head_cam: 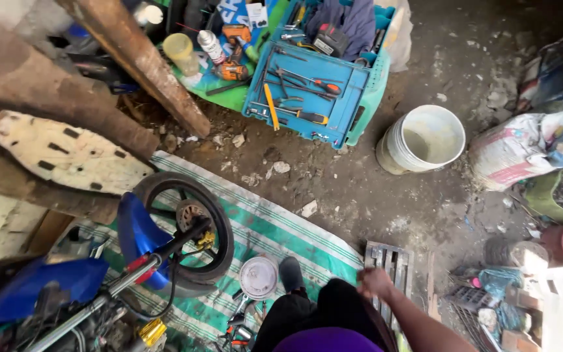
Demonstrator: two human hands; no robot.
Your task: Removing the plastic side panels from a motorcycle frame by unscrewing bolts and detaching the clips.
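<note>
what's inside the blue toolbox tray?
The blue toolbox tray holds loose hand tools: screwdrivers, pliers, a yellow-handled tool. A dark cloth covers its far end; what lies beneath is hidden.

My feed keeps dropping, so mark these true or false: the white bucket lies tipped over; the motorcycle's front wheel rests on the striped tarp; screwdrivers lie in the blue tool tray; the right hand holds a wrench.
1. The white bucket lies tipped over: false, it stands upright.
2. The front wheel rests on the striped tarp: true.
3. Screwdrivers lie in the blue tool tray: true.
4. The right hand holds a wrench: false, no tool shows in it.
</note>
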